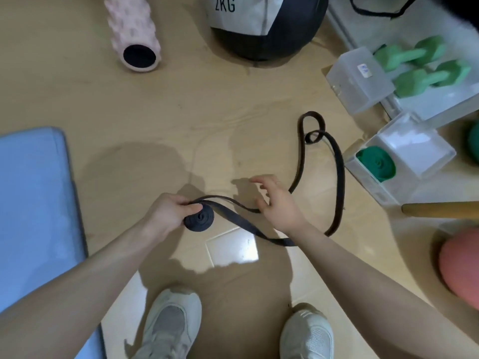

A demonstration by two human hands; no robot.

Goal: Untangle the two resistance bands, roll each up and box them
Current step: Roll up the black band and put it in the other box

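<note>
My left hand grips the partly rolled black resistance band, a tight coil held above the floor. The loose rest of the band runs right from the coil, under my right hand, and loops out across the floor to a small twist at the far end. My right hand hovers with fingers spread, touching or just above the strand. The green band lies rolled up inside a clear plastic box at the right.
A blue mat lies at the left. A pink foam roller and a 2KG black ball sit at the back. The box lid, green dumbbells, a wooden stick and a pink ball crowd the right. My shoes are below.
</note>
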